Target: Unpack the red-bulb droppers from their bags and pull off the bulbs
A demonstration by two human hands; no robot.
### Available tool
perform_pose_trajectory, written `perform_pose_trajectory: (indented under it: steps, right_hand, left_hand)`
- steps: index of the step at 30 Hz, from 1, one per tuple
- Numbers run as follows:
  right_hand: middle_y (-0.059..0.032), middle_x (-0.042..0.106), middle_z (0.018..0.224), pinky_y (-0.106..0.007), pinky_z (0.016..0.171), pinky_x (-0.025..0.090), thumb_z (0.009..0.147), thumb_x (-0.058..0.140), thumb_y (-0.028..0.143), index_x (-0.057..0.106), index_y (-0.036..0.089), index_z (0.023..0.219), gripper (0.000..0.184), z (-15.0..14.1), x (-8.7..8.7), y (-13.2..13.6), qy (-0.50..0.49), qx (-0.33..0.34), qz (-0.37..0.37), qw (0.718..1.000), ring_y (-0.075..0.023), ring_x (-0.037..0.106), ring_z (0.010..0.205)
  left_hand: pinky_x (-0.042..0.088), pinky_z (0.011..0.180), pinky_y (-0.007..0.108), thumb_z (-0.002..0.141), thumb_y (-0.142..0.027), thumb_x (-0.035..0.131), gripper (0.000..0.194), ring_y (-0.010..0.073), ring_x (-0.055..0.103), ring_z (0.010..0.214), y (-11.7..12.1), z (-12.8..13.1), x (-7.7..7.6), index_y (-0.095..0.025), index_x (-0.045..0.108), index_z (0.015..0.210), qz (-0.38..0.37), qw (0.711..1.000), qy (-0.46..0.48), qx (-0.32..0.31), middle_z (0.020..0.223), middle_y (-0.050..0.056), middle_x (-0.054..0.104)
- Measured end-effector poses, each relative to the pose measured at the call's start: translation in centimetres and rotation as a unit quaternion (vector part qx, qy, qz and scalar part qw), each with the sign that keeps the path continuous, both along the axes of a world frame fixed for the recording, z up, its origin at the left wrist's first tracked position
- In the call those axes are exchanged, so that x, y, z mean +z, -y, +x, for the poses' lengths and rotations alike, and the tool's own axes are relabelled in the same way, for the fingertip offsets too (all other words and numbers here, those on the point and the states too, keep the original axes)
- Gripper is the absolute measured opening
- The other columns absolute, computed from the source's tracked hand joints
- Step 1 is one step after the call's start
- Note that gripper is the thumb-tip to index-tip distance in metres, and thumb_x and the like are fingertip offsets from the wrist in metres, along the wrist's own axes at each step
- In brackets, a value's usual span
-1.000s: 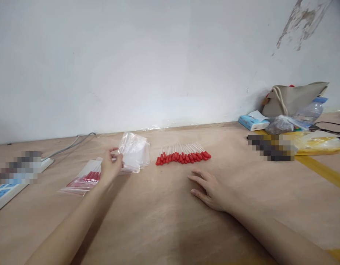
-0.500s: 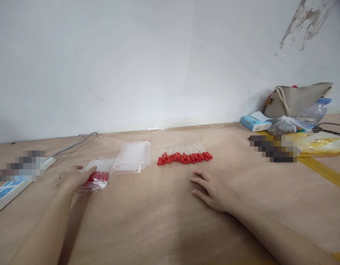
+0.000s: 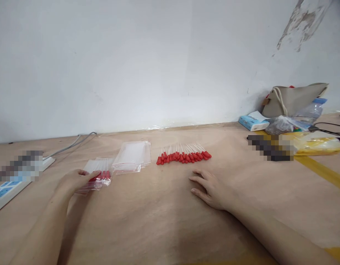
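Observation:
My left hand (image 3: 77,180) is at a clear zip bag (image 3: 99,164) holding several droppers with red bulbs. Its thumb lies over the red bulbs, and the other fingers are curled and partly hidden at the bag's left edge. Beside that bag lies a stack of clear zip bags (image 3: 130,156). Further right, a row of droppers (image 3: 183,157) lies side by side, thin pale stems toward the wall and red bulbs toward me. Below the row my right hand (image 3: 210,187) rests on the table, fingers loosely apart, holding nothing.
A white power strip (image 3: 21,186) with a grey cable lies at the left. Toward the back right are a blue tissue pack (image 3: 253,121), a grey bag (image 3: 296,99), a yellow plastic package (image 3: 313,143) and a blurred dark object (image 3: 270,147). Yellow tape (image 3: 321,171) crosses the tabletop.
My left hand's fingers have drawn in, and its thumb has shifted slightly right and down over the red bulbs. My right hand stays in place. The view has shifted slightly.

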State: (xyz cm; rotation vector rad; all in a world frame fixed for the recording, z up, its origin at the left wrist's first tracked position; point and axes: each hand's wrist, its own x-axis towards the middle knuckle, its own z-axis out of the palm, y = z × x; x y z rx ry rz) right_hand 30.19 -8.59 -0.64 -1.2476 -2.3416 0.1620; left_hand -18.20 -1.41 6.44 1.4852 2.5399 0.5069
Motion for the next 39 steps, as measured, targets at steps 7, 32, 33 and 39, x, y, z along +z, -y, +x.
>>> perform_pose_trajectory:
  steps: [7,32,33,39]
  right_hand:
    - [-0.0112,0.046,0.121,-0.041,0.09,0.04,0.082,0.046,0.04,0.052,0.022,0.113,0.037,0.1,-0.1,-0.1,-0.002,0.004,-0.002,1.0,-0.0232,0.046,0.108]
    - [-0.0102,0.041,0.131,-0.039,0.094,0.038,0.076,0.055,0.045,0.032,0.023,0.133,0.065,-0.8,0.0,0.3,-0.045,0.071,-0.063,0.994,-0.0235,0.042,0.115]
    - [-0.0103,0.041,0.131,-0.039,0.094,0.038,0.076,0.055,0.045,0.033,0.023,0.132,0.065,-0.8,0.0,0.3,-0.046,0.07,-0.066,0.994,-0.0238,0.042,0.115]
    - [-0.0116,0.042,0.129,-0.04,0.093,0.039,0.076,0.054,0.046,0.037,0.022,0.13,0.062,-0.7,0.2,0.3,-0.057,0.07,-0.07,0.993,-0.0245,0.044,0.114]
  left_hand:
    - [0.034,0.059,0.023,0.07,-0.035,0.053,0.017,0.0157,0.049,0.063,2.0,3.6,3.1,-0.019,0.05,0.067,0.137,0.982,-0.103,0.083,0.063,-0.002,0.052]
    - [0.047,0.067,0.028,0.072,-0.039,0.063,0.032,0.013,0.06,0.066,4.7,25.4,-4.1,-0.014,0.052,0.089,-0.117,0.708,0.666,-0.203,0.076,0.004,0.061]
    - [0.048,0.07,0.029,0.07,-0.036,0.065,0.031,0.0141,0.061,0.069,5.1,24.9,-4.1,-0.013,0.054,0.087,-0.135,0.693,0.678,-0.205,0.078,0.006,0.063]
    - [0.049,0.07,0.026,0.049,-0.026,0.08,0.039,0.0125,0.062,0.066,6.0,23.8,-4.2,-0.01,0.06,0.079,-0.148,0.719,0.645,-0.213,0.075,0.006,0.067]
